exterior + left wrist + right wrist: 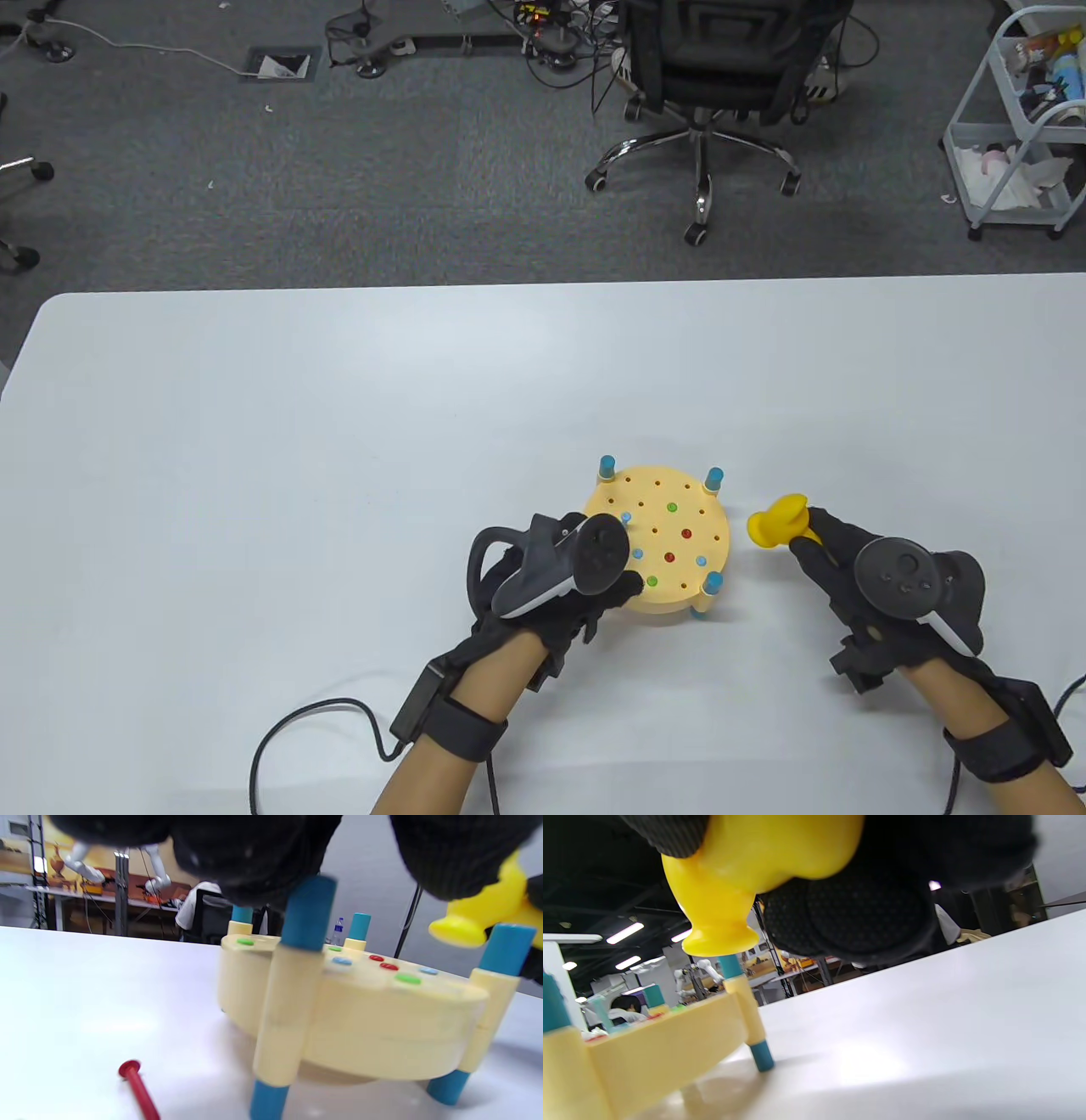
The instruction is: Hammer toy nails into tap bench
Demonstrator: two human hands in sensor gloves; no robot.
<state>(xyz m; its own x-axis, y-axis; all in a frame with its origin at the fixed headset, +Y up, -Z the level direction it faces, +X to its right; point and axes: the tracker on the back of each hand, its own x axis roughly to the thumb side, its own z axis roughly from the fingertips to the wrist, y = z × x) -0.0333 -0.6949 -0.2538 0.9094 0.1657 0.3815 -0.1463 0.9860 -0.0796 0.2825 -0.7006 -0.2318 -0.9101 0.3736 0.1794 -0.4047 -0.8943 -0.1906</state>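
A round cream tap bench (670,543) on blue posts stands near the table's front edge. Red, green and blue nail heads sit flush in its top. My left hand (615,586) grips the bench's near-left rim, and in the left wrist view its fingers (254,861) curl over a blue post (307,912). My right hand (810,543) holds a yellow toy hammer (776,519) just right of the bench, its head a little above the table. The hammer head (734,891) fills the top of the right wrist view, beside the bench (649,1060). A loose red nail (138,1088) lies on the table by the bench.
The white table (339,475) stretches wide to the left and behind the bench. Glove cables (314,722) trail off its front edge. An office chair (704,102) and a cart (1018,127) stand on the floor beyond.
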